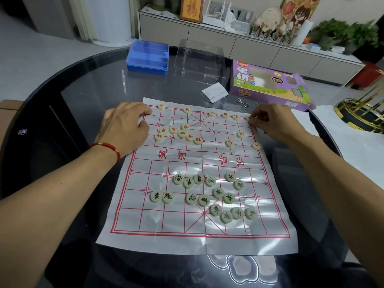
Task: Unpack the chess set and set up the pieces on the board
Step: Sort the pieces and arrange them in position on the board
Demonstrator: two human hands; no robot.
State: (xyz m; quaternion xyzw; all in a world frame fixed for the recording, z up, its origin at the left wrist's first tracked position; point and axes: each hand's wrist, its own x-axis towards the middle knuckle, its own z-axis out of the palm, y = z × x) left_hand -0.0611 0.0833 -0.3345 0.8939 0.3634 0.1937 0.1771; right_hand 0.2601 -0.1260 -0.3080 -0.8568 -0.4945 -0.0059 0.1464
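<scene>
The dark round worktop [87, 96] carries a white plastic board sheet [195, 242] printed with a red grid, lying flat near the person. Beyond the sheet stand a purple chess box [268, 86], a clear plastic lid [199, 59] and a blue tray [148, 57], all well apart from the hands.

The left hand [124, 126] rests on the sheet's far left corner, its fingers loosely bent and pressing the sheet down; it holds nothing. The right hand [270, 119] is at the far right corner, its fingers [254, 118] pinching one pale piece [248, 119] at the grid's corner point.

Red-marked pieces [182, 133] lie on the far half, some along the back line, others clustered left of centre. Black-marked pieces [207, 196] lie scattered on the near half.
</scene>
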